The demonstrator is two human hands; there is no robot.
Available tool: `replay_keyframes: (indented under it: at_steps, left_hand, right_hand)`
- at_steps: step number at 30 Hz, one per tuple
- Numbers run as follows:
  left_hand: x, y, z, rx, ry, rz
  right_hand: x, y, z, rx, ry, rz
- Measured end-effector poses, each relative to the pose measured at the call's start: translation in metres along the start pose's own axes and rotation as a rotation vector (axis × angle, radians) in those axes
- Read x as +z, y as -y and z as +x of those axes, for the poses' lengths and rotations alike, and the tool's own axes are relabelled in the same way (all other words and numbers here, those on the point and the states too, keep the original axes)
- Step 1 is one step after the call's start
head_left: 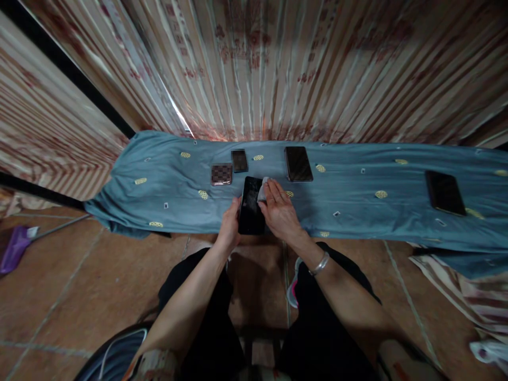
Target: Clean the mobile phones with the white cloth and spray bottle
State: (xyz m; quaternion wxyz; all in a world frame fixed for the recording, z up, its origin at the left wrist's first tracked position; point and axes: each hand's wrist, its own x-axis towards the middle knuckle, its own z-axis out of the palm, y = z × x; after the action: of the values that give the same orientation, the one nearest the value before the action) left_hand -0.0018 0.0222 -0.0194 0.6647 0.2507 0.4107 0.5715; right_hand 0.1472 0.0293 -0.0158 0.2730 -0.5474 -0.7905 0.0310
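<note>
A black phone-like device (249,214) with a smudged, glossy screen is tilted up at the near edge of the blue cloth. My left hand (229,223) grips its left side, fingers wrapped behind it and partly hidden. My right hand (279,206) presses a crumpled white wipe (263,189) against the upper right of the screen. Just beyond lie a checked brown wallet-like item (221,174) and a small dark checked square (239,160). To the right of them sits a dark, boxy tablet-like device (299,164).
A blue cloth with yellow pineapples (349,206) covers the long narrow surface. Another dark tablet-like device (445,192) lies at its right. Striped curtains (254,79) hang behind. On the tiled floor at left is a purple broom or dustpan head (16,247).
</note>
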Motion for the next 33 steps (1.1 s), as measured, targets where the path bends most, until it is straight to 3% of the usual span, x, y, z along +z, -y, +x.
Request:
replay_keyframes:
  at_steps: [11, 23, 33]
  left_hand:
    - [0.007, 0.002, -0.006, 0.094, 0.045, 0.145]
    - [0.007, -0.001, -0.011, 0.069, 0.04, 0.186]
    - [0.004, -0.007, -0.004, 0.012, -0.065, 0.132]
  right_hand:
    - [0.004, 0.002, 0.0, -0.085, -0.02, 0.033]
    - [0.004, 0.011, 0.0, -0.139, 0.001, 0.058]
    - [0.007, 0.028, -0.013, -0.219, 0.067, 0.107]
